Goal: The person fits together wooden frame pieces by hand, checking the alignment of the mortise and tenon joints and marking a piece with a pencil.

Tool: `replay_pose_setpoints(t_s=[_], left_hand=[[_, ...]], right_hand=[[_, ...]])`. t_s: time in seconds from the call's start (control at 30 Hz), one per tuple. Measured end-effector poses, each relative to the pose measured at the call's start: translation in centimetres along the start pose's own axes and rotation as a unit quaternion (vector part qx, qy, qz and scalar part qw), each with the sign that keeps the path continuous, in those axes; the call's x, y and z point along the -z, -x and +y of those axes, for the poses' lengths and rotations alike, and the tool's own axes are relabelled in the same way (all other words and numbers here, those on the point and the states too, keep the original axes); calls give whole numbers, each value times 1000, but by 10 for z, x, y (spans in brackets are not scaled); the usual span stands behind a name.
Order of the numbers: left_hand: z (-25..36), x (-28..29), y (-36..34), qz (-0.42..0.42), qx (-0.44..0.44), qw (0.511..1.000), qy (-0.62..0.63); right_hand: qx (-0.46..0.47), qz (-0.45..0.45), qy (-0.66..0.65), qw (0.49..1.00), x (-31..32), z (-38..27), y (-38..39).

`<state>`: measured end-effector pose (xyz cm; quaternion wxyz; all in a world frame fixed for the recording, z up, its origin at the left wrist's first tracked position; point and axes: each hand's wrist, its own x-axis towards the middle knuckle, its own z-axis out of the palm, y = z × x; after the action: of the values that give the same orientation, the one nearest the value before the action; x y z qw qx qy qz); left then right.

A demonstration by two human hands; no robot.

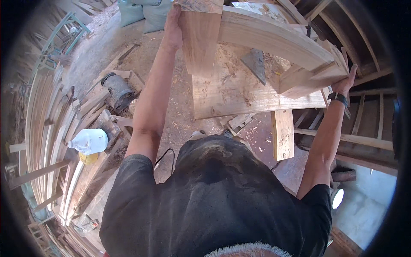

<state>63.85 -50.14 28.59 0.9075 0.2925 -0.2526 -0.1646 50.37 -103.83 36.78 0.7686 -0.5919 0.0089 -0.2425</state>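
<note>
Out in front of me, both arms are stretched to a chunky wooden frame, made of two thick blocks joined by a curved rail. My left hand is pressed round the outer side of the left block. At the other end, my right hand grips the right block, thumb and fingertips showing at its edge. The frame is over a wooden workbench top strewn with shavings. A grey triangular plate lies on that top, beneath the rail.
Left of me stand a motor-like machine, a white plastic jug and stacked curved boards. Pale sacks sit at the far side. A wooden rack is at right. A short board projects below the bench.
</note>
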Motion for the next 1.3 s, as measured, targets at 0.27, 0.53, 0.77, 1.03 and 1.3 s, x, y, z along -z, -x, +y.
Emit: replay_pose_setpoints(t_s=[0.27, 0.53, 0.77, 1.03, 1.3], left_hand=[[-20, -4, -5, 109, -80, 962, -239], [-46, 41, 23, 165, -52, 962, -209], [-50, 26, 22, 200, -143, 912, -329], [-41, 44, 26, 204, -164, 891, -371], [-60, -20, 23, 271, -130, 897, -324]], right_hand=[[25, 89, 22, 996, 12, 14, -1], [20, 216, 26, 976, 23, 37, 8], [12, 206, -21, 978, 27, 40, 4], [-18, 121, -76, 990, 54, 56, -17], [-40, -31, -185, 981, 54, 46, -7]])
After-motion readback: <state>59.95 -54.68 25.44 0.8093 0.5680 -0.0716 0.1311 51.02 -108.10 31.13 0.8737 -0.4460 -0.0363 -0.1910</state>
